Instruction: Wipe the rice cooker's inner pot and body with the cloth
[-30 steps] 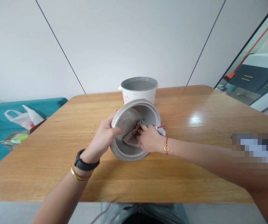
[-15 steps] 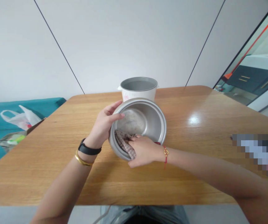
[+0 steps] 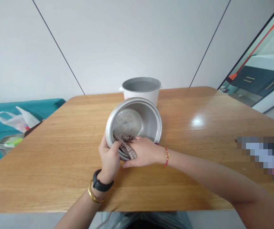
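A silvery metal pot [image 3: 148, 124] is tilted with its mouth toward me, above the wooden table. My left hand [image 3: 111, 156] grips its lower left rim, the thumb over the edge and the other fingers hidden behind the pot. Inside the lower part of the pot, my right hand [image 3: 143, 152] holds a patterned brownish cloth [image 3: 128, 149] against the wall, with part of the cloth hanging over the rim. Just behind the pot stands a white cooker body [image 3: 141, 92] with a grey interior.
The wooden table [image 3: 199, 152] reaches back to a pale wall. A pixelated object [image 3: 268, 156] lies at its right. On the left, a white plastic bag [image 3: 20, 120] rests on teal fabric [image 3: 41, 106].
My left hand has slid down the rim from the upper left to the lower left. The pot has turned and shifted slightly left, and my right hand with the cloth has moved slightly left.
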`<state>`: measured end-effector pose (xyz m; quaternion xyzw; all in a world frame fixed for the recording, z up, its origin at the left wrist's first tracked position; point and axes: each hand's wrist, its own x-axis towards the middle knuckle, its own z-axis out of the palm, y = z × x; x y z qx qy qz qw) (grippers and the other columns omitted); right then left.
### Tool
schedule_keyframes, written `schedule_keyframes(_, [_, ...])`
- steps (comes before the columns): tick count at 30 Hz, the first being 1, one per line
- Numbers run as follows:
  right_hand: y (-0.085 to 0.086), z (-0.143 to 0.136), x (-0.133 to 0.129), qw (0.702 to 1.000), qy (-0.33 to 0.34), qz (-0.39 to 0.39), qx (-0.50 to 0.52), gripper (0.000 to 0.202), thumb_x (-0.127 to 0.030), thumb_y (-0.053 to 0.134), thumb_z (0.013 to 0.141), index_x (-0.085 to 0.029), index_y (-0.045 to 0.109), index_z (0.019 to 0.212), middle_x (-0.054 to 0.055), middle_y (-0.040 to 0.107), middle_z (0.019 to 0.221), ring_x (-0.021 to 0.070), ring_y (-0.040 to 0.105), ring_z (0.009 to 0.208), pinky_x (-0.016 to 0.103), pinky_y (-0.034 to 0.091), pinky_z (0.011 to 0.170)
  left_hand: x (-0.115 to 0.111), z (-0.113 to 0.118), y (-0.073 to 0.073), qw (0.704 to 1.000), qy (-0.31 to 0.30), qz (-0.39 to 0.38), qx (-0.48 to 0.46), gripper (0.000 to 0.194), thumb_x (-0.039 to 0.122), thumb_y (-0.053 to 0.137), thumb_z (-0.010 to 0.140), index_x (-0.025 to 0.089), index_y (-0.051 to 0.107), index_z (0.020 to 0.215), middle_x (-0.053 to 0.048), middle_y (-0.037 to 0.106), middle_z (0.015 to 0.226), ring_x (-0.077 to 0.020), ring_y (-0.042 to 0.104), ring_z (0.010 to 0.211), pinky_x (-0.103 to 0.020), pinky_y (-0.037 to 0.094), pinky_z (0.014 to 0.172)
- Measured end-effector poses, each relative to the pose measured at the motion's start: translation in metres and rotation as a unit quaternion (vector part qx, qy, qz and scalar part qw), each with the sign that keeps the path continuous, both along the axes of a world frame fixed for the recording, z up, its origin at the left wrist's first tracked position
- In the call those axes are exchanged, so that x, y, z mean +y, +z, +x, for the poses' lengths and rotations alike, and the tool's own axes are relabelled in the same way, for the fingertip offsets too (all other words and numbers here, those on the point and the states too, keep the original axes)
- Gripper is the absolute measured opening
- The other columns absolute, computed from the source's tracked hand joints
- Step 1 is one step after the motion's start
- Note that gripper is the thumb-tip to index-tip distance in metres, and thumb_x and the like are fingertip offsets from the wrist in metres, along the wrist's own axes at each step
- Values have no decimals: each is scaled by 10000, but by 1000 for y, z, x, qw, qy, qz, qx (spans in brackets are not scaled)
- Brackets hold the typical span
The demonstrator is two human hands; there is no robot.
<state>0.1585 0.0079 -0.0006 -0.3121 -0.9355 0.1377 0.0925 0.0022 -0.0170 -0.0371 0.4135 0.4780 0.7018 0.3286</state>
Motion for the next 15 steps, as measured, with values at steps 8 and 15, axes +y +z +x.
schedule_keyframes(8, [3, 37, 19, 971, -32, 133, -194, 579, -638, 394, 965, -229, 681, 1257, 159, 739, 1061, 370, 545, 1122, 475, 448, 839, 12, -6, 48, 994, -69, 4, 81, 471, 88, 625, 641, 204, 706, 1090, -11, 700, 946, -252, 628, 1016, -320, 479, 916])
schedule_keyframes(15, [17, 55, 46, 935, -55, 211, -280, 595, -615, 642, 842, -136, 720, 1186, 199, 718, 987, 394, 497, 1165, 522, 383, 937, 18, 1, 70, 988, -91, -1, 123, 508, 92, 582, 594, 181, 722, 1074, -37, 730, 1019, -264, 648, 980, -352, 487, 913])
